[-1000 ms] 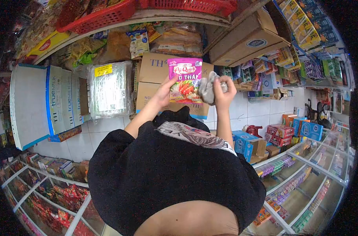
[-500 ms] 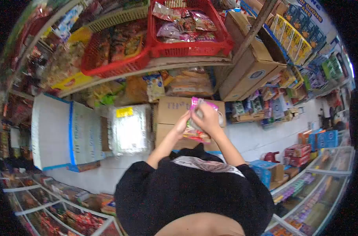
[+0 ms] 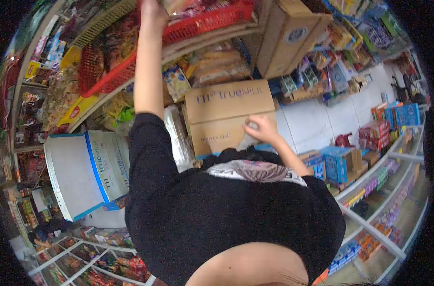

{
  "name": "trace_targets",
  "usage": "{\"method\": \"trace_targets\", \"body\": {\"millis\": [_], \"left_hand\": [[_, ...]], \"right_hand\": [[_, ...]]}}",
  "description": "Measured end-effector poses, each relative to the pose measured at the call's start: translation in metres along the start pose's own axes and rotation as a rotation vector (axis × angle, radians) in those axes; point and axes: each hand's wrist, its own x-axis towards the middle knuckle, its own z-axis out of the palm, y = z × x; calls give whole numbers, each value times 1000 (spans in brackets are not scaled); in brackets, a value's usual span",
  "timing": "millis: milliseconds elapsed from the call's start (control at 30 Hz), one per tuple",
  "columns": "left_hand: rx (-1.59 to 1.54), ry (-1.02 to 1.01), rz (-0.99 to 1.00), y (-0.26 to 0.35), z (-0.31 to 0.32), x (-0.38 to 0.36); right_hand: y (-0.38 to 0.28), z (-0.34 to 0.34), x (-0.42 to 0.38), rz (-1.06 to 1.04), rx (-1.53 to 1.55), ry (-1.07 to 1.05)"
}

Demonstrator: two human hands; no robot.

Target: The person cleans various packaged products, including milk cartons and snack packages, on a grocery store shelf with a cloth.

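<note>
My left hand (image 3: 154,18) is raised at the top edge of the view, at the rim of a red plastic basket (image 3: 210,24) holding packets. Its fingers are blurred and partly cut off by the frame edge. Over a brown cardboard carton (image 3: 212,102) printed "TH true MILK", my right hand (image 3: 264,129) is closed, with the fingers curled. A crumpled greyish-white cloth (image 3: 245,141) hangs from it, close above the carton.
A second red basket (image 3: 109,76) stands left on the same shelf. Tall brown boxes (image 3: 293,35) stand right of it. An opened white-and-blue carton (image 3: 74,174) sits on the left, and glass display cases (image 3: 369,229) line the lower right.
My left hand has left the pink packet area over the carton and gone up to the basket. The packet no longer shows over the carton. My right hand stays above it, and the view has shifted.
</note>
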Motion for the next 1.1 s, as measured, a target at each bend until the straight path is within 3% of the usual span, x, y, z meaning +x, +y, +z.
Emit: {"method": "trace_targets", "body": {"millis": [67, 100, 167, 200, 267, 300, 333, 367, 433, 500, 533, 600, 667, 733, 867, 900, 1000, 1100], "left_hand": [[675, 367, 407, -13, -9, 28], [669, 359, 396, -26, -5, 19], [834, 125, 920, -63, -2, -12], [802, -69, 793, -86, -12, -24], [1077, -293, 672, -146, -35, -46], [1026, -338, 282, -178, -50, -60], [1077, -462, 214, -208, -69, -66], [966, -423, -122, -245, -93, -76], [969, -357, -439, -292, -125, -89], [941, -219, -497, -334, -149, -97], [934, -220, -495, -337, -149, -97], [1007, -236, -671, -342, -151, -102], [1032, -282, -670, -360, -163, -96], [1006, -137, -851, -356, -156, -95], [922, 68, -801, -349, -151, -85], [893, -33, -776, -334, -149, -82], [1149, 65, -245, -377, -184, -82], [1175, -13, -124, -434, -235, -86]], "right_hand": [[0, -6, -5, 52, 95, 57], [2, -7, -13, 65, 90, 61], [14, -6, -25, 223, 212, 141], [22, -4, -34, 240, 213, 141], [40, -1, -51, 400, 341, 319], [48, 1, -58, 474, 373, 344], [63, 5, -70, 479, 369, 336], [79, 8, -80, 538, 385, 345], [87, 6, -84, 583, 435, 421], [92, 1, -85, 624, 473, 478], [91, -3, -84, 676, 518, 532], [91, -11, -85, 695, 527, 545], [96, -15, -88, 731, 634, 706], [94, -20, -92, 708, 593, 745], [100, -22, -110, 775, 514, 784], [99, -22, -113, 785, 565, 819], [102, -18, -117, 794, 624, 851], [99, -15, -111, 797, 622, 842]]}}
